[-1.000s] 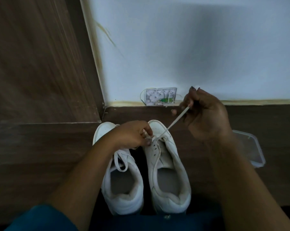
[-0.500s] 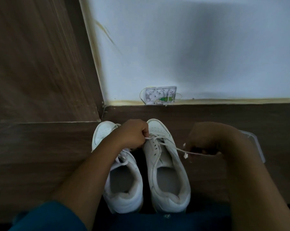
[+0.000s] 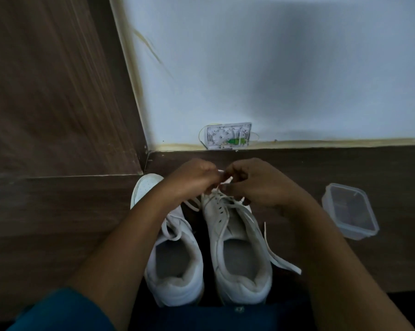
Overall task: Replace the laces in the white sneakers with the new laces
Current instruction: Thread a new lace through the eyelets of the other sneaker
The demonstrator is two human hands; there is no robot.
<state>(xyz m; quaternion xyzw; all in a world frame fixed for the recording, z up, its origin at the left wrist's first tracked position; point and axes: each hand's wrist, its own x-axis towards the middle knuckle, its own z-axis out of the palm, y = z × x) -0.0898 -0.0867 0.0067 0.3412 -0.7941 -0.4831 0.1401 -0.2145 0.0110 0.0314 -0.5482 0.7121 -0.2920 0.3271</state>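
- Both forearms reach in from 6 o'clock and converge, so the two hands meet knuckle to knuckle above the toe end of the right sneaker (image 3: 239, 247).
- The left hand (image 3: 192, 177) is back-up with its fingers curled under. It pinches the lace (image 3: 272, 252) at the lowest eyelets, though the fingertips themselves are hidden.
- The right hand (image 3: 254, 185) is also back-up, with the wrist bent inward. Its fingers are clenched round a short white end of the same lace, which sticks out toward 10 o'clock in the gap between the hands.
- The right sneaker lies flat on the wooden floor (image 3: 58, 223). Its long axis runs 6 to 12 o'clock, heel nearest the person and toe toward the wall (image 3: 273, 68).
- Its lace crosses only the eyelets near the toe. One flat loose tail runs down the outer side and ends on the floor at about 5 o'clock of the shoe.
- The left sneaker (image 3: 173, 254) is just beside it and parallel, toe at 12 o'clock. It is partly under the left forearm, with a slack lace loop on its tongue.
- A clear plastic container (image 3: 349, 211) stands on the floor at 3 o'clock of the pair, well apart from them.
- A white wall plate (image 3: 229, 136) sits at the foot of the wall, at 12 o'clock of the hands.
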